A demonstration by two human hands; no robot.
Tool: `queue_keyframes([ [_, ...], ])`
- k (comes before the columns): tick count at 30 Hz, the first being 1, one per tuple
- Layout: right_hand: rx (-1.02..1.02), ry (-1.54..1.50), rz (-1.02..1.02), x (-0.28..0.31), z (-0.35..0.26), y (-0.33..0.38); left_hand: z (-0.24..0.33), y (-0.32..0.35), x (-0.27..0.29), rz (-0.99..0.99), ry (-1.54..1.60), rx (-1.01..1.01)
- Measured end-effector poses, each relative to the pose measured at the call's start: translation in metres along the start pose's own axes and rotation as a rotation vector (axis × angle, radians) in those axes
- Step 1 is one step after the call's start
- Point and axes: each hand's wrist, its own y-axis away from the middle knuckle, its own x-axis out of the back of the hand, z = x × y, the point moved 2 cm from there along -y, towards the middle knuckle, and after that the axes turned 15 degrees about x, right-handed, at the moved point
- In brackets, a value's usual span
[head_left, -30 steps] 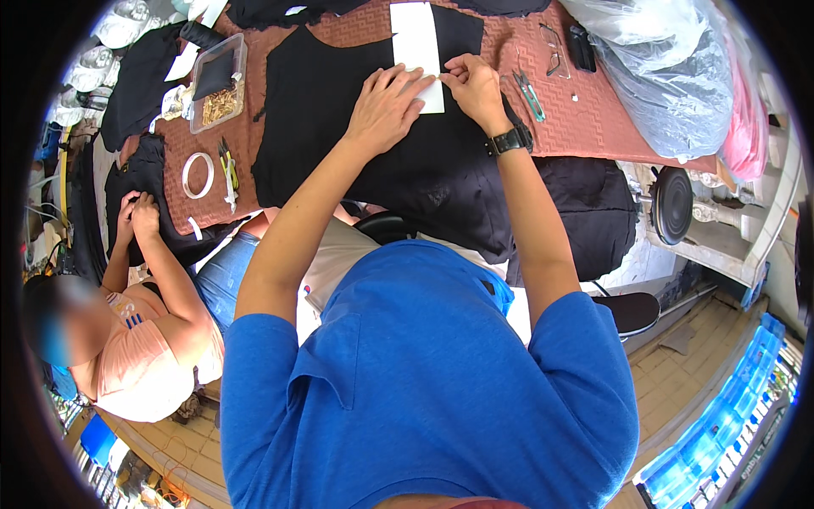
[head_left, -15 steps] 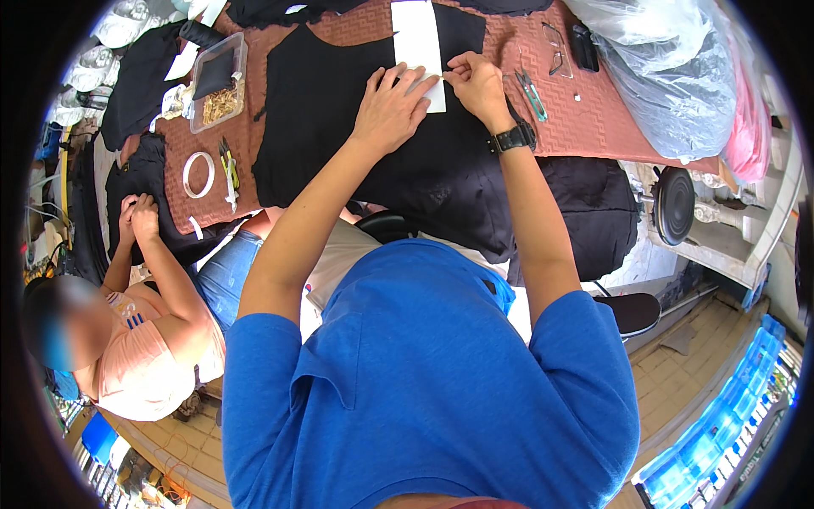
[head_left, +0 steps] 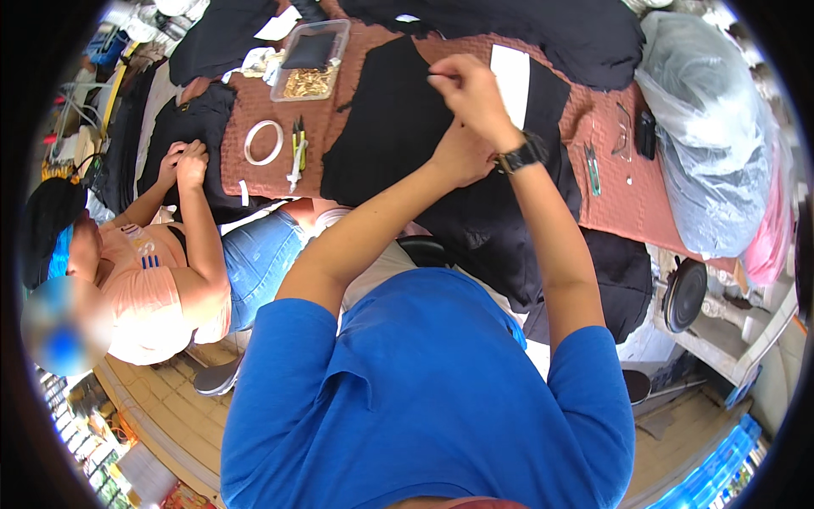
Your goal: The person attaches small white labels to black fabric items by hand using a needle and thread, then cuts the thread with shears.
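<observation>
A black fabric piece (head_left: 377, 119) lies spread on the table in front of me, with a white paper strip (head_left: 514, 85) resting flat on it to the right of my hands. My right hand (head_left: 476, 95) is raised over the fabric, thumb and fingertips pinched together; whatever is between them is too small to make out. Just below it, my left hand (head_left: 462, 155) crosses under my right wrist, near the black watch. The right hand and wrist hide the left fingers.
The brown-covered table (head_left: 280, 182) also bears a clear box (head_left: 318, 95) of gold-coloured pieces, a white ring (head_left: 264, 142), yellow-handled cutters (head_left: 297, 140), green thread snips (head_left: 593, 171) and eyeglasses (head_left: 624, 136). A large plastic bag (head_left: 704, 136) bulks at right. A co-worker (head_left: 157, 293) sits at left, hands on black cloth.
Both hands have come off the white strip. My right hand has moved left, crossing above my left hand, which has drawn back toward me. The whole view has shifted.
</observation>
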Motion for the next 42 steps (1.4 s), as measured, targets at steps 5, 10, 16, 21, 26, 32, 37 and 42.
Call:
queue_keyframes([
  [5,0.142,0.074,-0.071,-0.1,-0.003,-0.05,-0.013,0.003,-0.022,0.162,-0.182,-0.098],
  [10,0.156,0.247,-0.13,-0.149,-0.001,-0.073,-0.005,-0.001,-0.015,0.175,-0.214,-0.088],
  [16,0.2,0.267,-0.108,-0.175,-0.001,-0.077,-0.006,0.002,-0.01,0.11,-0.205,-0.041],
  [21,0.157,0.172,-0.118,-0.179,0.004,-0.075,0.0,0.002,-0.004,0.06,-0.195,-0.042],
  [26,0.218,0.13,0.026,-0.167,-0.007,-0.07,0.0,0.002,-0.003,0.082,-0.186,-0.056],
  [32,0.103,-0.117,0.105,-0.118,-0.022,-0.066,-0.005,0.0,-0.011,0.12,-0.202,-0.082],
  [37,0.008,-0.062,0.152,-0.012,-0.003,-0.027,-0.007,0.003,-0.011,0.051,-0.121,-0.088],
  [42,-0.203,-0.007,0.144,0.097,0.046,0.042,0.008,0.001,0.003,0.085,-0.22,-0.071],
])
